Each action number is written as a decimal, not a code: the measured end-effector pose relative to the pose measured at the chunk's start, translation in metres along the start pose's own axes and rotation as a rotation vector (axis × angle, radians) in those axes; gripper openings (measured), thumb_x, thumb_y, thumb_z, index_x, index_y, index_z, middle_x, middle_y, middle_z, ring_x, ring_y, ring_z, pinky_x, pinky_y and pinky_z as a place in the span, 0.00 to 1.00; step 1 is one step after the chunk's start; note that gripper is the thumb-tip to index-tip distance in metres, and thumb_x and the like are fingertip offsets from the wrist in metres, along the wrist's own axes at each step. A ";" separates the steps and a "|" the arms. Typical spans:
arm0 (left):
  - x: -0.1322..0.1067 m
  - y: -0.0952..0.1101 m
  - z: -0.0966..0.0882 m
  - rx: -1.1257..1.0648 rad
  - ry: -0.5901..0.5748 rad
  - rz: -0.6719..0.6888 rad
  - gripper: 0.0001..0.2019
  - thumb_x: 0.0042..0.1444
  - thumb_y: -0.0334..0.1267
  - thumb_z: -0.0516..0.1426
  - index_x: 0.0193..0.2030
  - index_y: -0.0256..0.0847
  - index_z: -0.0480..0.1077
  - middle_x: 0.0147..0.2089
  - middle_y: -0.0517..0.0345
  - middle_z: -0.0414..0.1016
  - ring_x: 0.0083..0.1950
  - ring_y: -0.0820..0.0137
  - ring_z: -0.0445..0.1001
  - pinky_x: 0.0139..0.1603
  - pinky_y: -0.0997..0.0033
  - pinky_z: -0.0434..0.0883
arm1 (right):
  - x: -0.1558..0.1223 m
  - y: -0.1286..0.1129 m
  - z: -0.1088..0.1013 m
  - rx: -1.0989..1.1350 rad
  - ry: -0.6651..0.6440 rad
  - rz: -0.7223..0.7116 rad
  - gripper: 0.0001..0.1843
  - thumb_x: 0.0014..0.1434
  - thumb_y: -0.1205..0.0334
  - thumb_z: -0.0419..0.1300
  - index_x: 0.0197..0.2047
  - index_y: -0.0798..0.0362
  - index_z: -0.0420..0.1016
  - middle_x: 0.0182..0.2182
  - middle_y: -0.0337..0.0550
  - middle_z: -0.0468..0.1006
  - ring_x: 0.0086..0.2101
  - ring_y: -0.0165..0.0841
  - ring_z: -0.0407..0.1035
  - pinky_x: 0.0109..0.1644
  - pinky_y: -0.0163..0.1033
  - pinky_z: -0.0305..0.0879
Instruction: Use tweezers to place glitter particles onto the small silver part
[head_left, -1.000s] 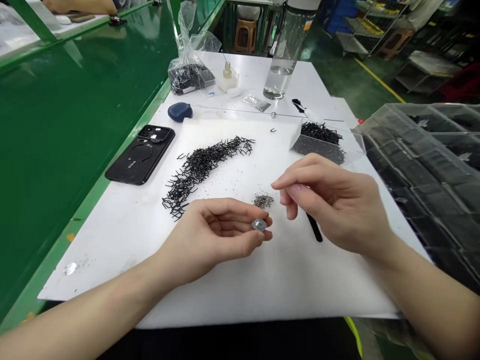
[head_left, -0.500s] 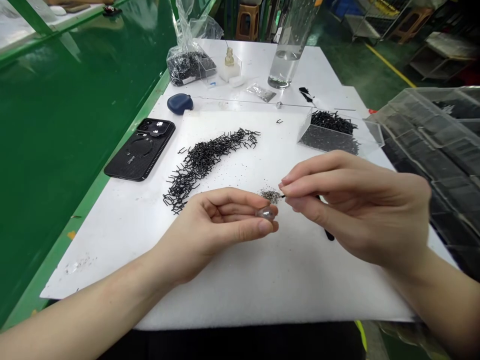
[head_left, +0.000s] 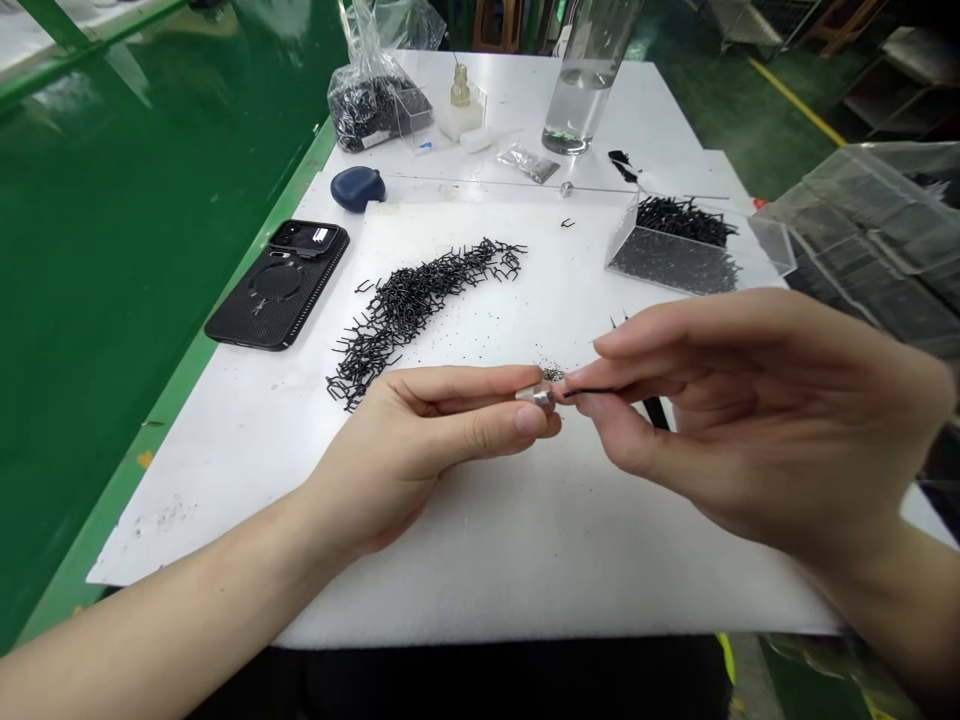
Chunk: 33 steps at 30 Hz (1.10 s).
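My left hand (head_left: 442,425) pinches a small silver metal piece (head_left: 535,395) between thumb and forefinger, just above the white foam mat (head_left: 480,560). My right hand (head_left: 720,410) is closed on a thin black wire piece (head_left: 589,392), its tip touching the silver piece. A small heap of grey specks (head_left: 553,373) lies right behind the fingertips. A long pile of black wire clips (head_left: 420,300) spreads across the mat beyond my left hand. A black tool (head_left: 657,412) lies under my right hand, mostly hidden.
A clear tray of black clips (head_left: 675,245) stands at the right. A black phone (head_left: 279,285) and a blue case (head_left: 358,188) lie at the left. A bag of clips (head_left: 371,100), a small bottle (head_left: 460,95), a water bottle (head_left: 581,85) stand behind. Clear bins (head_left: 870,230) are at the far right.
My right hand closed on a black wire piece and came left to meet the silver piece in my left hand. The view tilted down a little.
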<state>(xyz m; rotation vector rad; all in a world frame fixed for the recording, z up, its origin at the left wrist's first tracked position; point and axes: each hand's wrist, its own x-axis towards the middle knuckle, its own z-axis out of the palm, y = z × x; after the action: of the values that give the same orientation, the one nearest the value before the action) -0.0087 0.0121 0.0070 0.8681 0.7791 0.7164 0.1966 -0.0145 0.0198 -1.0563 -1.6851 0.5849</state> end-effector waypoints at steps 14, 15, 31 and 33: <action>0.000 -0.001 0.000 0.023 0.020 -0.010 0.08 0.54 0.35 0.72 0.41 0.48 0.85 0.44 0.64 0.88 0.44 0.76 0.85 0.47 0.87 0.79 | 0.000 0.002 -0.003 -0.094 -0.044 -0.072 0.27 0.53 0.72 0.72 0.52 0.36 0.78 0.37 0.31 0.86 0.38 0.39 0.83 0.40 0.46 0.86; 0.000 -0.001 0.000 0.023 0.021 -0.011 0.08 0.53 0.35 0.72 0.41 0.49 0.85 0.44 0.64 0.88 0.45 0.76 0.85 0.47 0.86 0.79 | 0.000 0.002 -0.003 -0.108 -0.049 -0.073 0.28 0.53 0.71 0.72 0.52 0.34 0.78 0.38 0.30 0.86 0.38 0.39 0.83 0.39 0.46 0.86; -0.003 -0.001 -0.001 -0.065 -0.013 -0.034 0.08 0.55 0.28 0.70 0.38 0.48 0.85 0.34 0.68 0.87 0.36 0.78 0.84 0.44 0.86 0.81 | 0.000 0.003 -0.003 -0.168 -0.074 -0.109 0.12 0.55 0.68 0.71 0.40 0.43 0.79 0.36 0.31 0.86 0.32 0.32 0.80 0.32 0.41 0.79; -0.003 -0.001 -0.001 -0.058 -0.019 -0.027 0.08 0.55 0.28 0.70 0.38 0.47 0.85 0.33 0.68 0.87 0.35 0.78 0.84 0.44 0.85 0.81 | 0.001 0.002 -0.003 -0.174 -0.081 -0.097 0.10 0.55 0.67 0.71 0.38 0.43 0.79 0.35 0.31 0.86 0.30 0.31 0.79 0.30 0.41 0.77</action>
<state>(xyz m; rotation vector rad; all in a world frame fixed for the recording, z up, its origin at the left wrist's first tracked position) -0.0105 0.0099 0.0064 0.8096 0.7490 0.7025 0.2007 -0.0132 0.0194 -1.0782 -1.8739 0.4290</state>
